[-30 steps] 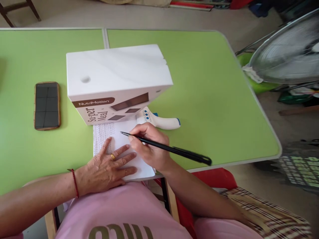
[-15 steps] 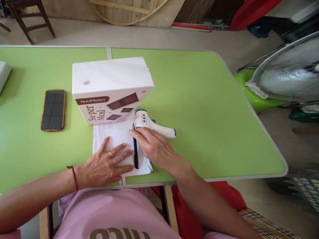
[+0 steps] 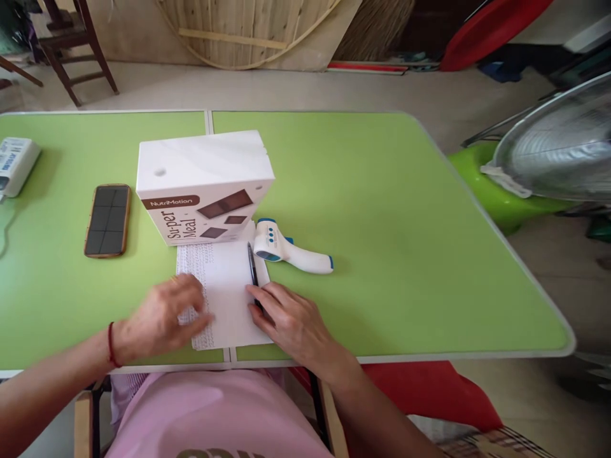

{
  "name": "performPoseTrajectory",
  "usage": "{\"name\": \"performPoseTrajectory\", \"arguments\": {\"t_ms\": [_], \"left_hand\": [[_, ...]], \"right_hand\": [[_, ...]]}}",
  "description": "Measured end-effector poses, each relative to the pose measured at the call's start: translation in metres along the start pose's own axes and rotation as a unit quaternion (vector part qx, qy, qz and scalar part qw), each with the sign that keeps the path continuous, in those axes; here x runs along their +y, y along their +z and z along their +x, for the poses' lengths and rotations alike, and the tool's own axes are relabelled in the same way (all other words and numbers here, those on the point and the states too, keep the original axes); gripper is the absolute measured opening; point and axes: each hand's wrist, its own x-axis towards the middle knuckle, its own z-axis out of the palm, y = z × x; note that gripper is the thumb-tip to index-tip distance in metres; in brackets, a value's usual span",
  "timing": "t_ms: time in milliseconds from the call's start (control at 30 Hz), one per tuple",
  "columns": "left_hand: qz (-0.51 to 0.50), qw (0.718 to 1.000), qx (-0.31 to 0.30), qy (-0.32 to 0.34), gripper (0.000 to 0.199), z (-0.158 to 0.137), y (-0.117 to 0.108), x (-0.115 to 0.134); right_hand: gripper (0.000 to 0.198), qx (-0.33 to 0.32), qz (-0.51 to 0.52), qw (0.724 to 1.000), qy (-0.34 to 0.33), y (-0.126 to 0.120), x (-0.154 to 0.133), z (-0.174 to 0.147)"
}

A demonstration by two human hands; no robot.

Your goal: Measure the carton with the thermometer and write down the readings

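Note:
A stack of white paper sheets (image 3: 229,318) with handwriting down its left side lies in front of me. My right hand (image 3: 291,321) rests at its right edge with the fingers closed on a black pen (image 3: 252,264), whose tip points away from me. Over the left edge of the sheets is my left hand (image 3: 167,315), its fingers bent and smeared by motion; whether it holds anything cannot be made out. A white box (image 3: 205,191) labelled Super Meal stands at the far end of the paper. Beside the pen, a white-and-blue infrared thermometer (image 3: 291,251) lies on its side.
A phone (image 3: 108,221) lies on the green table (image 3: 382,254) left of the box. Farther left is a white power strip (image 3: 16,165) with a cable. A fan (image 3: 563,140) stands beyond the table's right edge. A wooden chair (image 3: 79,51) is at the back left.
My left hand has lifted off the paper and moved left, its spread fingers now bent. My right hand has slid toward me along the pen. The view has tilted up slightly.

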Motion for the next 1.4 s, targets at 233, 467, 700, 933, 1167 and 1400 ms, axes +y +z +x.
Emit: {"name": "performPoseTrajectory", "arguments": {"t_ms": [233,467,700,933,1167,1400], "left_hand": [[-0.208,0.933,0.216,-0.201,0.071,0.032,-0.026,-0.064],[-0.183,0.937,0.218,-0.204,0.07,0.051,-0.028,-0.077],[-0.177,0.928,0.176,-0.277,0.068,0.035,-0.036,-0.038],[-0.202,0.925,0.133,-0.294,0.061,0.016,-0.024,-0.021],[-0.129,0.942,0.128,-0.283,0.07,0.011,-0.012,-0.029],[-0.116,0.946,0.122,-0.276,0.068,0.013,-0.013,-0.028]], "right_hand": [[0.026,0.05,0.021,0.998,0.02,0.014,-0.001,-0.008],[0.028,0.041,0.025,0.999,0.026,0.016,0.0,-0.008],[0.025,0.065,0.025,0.997,0.019,0.015,-0.001,-0.006],[0.021,0.058,0.03,0.997,0.028,0.017,0.0,-0.007],[0.021,0.022,0.131,0.989,0.06,0.004,0.006,-0.009],[0.047,0.005,-0.079,0.982,0.172,-0.007,0.051,0.017]]}}
